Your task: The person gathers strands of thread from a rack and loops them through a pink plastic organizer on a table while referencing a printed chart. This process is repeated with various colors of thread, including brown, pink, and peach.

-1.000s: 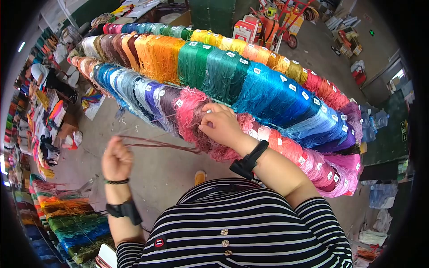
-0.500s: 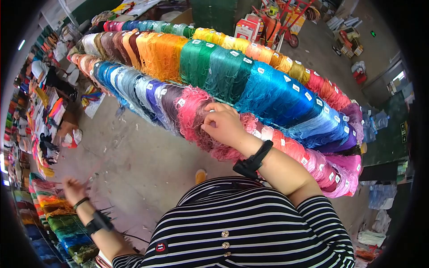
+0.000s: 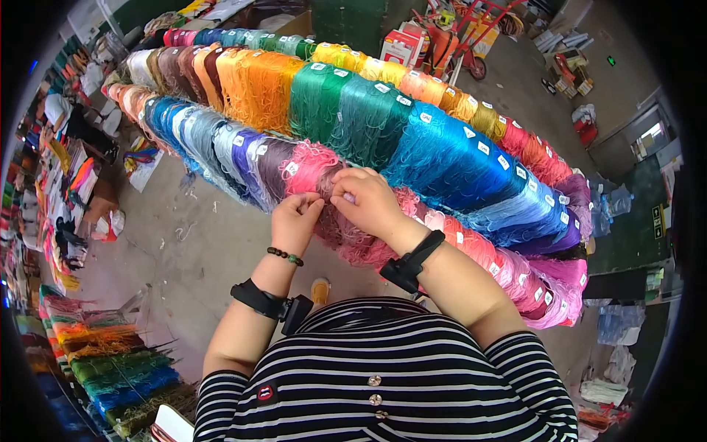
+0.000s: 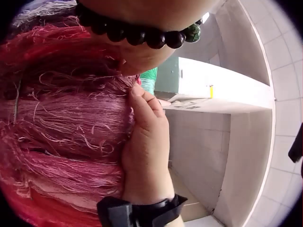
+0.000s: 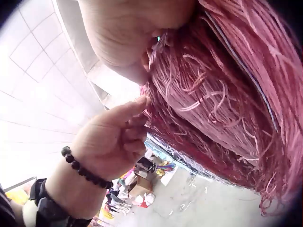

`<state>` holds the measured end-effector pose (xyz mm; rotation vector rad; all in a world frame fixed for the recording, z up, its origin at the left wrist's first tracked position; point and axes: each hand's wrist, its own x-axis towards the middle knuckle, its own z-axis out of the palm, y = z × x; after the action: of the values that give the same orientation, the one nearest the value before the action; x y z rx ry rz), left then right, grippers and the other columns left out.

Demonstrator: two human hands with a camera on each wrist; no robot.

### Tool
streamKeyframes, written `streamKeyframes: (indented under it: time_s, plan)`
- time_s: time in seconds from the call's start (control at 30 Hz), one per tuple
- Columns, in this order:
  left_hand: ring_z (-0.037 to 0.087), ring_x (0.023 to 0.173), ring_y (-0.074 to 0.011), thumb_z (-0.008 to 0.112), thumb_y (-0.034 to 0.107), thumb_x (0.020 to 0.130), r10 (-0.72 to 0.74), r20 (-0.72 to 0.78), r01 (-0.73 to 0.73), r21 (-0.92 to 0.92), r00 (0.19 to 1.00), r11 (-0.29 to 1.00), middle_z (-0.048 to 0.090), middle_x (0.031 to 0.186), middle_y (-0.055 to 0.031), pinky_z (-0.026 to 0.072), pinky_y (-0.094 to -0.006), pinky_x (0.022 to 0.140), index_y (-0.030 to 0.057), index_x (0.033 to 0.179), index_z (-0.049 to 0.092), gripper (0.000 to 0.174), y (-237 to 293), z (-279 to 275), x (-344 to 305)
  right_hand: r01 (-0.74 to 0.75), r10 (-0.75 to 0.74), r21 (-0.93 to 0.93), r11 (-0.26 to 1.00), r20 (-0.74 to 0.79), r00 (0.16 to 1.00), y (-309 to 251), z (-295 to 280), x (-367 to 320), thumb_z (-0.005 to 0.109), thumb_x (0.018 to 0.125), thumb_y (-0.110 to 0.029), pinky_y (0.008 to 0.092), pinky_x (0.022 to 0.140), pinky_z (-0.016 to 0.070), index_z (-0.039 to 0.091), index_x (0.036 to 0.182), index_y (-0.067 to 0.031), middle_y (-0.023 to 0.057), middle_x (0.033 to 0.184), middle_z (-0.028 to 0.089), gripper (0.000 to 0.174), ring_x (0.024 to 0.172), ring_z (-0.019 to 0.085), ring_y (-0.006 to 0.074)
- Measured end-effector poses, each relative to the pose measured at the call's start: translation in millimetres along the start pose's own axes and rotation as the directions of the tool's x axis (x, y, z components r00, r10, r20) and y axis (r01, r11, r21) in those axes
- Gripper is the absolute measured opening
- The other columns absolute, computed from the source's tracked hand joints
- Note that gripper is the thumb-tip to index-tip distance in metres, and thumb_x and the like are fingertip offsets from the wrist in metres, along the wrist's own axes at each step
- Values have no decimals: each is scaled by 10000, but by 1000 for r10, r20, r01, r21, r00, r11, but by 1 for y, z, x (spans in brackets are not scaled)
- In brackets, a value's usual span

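Note:
A mauve-pink skein of thread (image 4: 75,116) hangs over the front rail among the pink ones. At its top edge my right hand (image 3: 366,200) pinches strands between thumb and fingers. Right beside it my left hand (image 3: 297,221), wearing a bead bracelet (image 5: 85,169), has thumb and forefinger together on the same threads. Seen from the right wrist, the left hand (image 5: 111,137) meets the skein's upper edge, its other fingers curled. A bright pink skein (image 3: 309,163) with a white label lies just left of the fingertips. The strands inside both grips are mostly hidden by the fingers.
Rows of labelled skeins run behind, among them orange (image 3: 254,81), green (image 3: 313,92) and blue (image 3: 442,158). More thread hangs on a low rack (image 3: 121,361) at lower left. A red hand truck (image 3: 471,44) stands at the back; a person (image 3: 77,125) bends at far left.
My left hand was drawing long mauve strands out to the left, swung further left and down, then came back to the skein beside the right hand. The right hand has stayed at the skein.

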<state>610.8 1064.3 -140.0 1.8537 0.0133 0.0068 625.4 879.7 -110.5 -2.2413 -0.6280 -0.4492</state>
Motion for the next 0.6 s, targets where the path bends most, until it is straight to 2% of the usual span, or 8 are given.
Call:
streamKeyframes:
  time_s: [0.03,0.13,0.23,0.33,0.43,0.6]
  plan:
    - [450,633,-37,708,81,841,49,-13,-48,47,999,998,515,668,67,404,-203,580,-14,958,702,151,-2,2,2,-3,3,8,1000,-1,1000,1,0,0,704,766,-157,418,879,445,638,780,-100,54,1042,661,89,1000,595,308]
    - [463,622,-36,703,78,845,27,-12,-27,22,1000,999,535,666,61,401,-208,561,-18,927,692,126,-6,7,8,-18,18,28,999,-2,1000,1,-1,0,705,761,-164,421,871,444,640,770,-107,45,1038,662,87,991,595,300]
    - [489,641,-37,685,91,860,-61,11,61,-71,998,996,572,707,54,402,-205,572,1,921,681,108,-6,7,8,-31,31,36,999,-2,1000,1,1,0,702,748,-174,428,849,447,641,754,-118,25,1031,663,83,976,591,289]
    - [491,651,-32,662,114,882,-142,42,148,-282,989,948,603,768,52,384,-196,579,38,942,670,97,-1,0,6,-32,32,30,999,-10,999,0,0,0,702,750,-179,427,840,444,638,750,-120,16,1023,662,86,967,590,281]
    - [467,655,-21,653,138,894,-183,103,204,-270,978,941,610,812,60,361,-191,582,71,954,662,90,9,-10,3,-20,21,26,999,-23,1000,1,2,1,700,751,-181,427,833,441,635,748,-119,13,1021,660,90,966,588,278]
    - [453,644,-19,661,150,893,-154,113,180,-277,982,944,616,815,66,349,-192,569,83,953,658,90,-1,-7,3,-33,33,38,999,-6,999,3,2,0,696,755,-180,427,841,436,633,756,-122,9,1028,655,85,981,584,275]
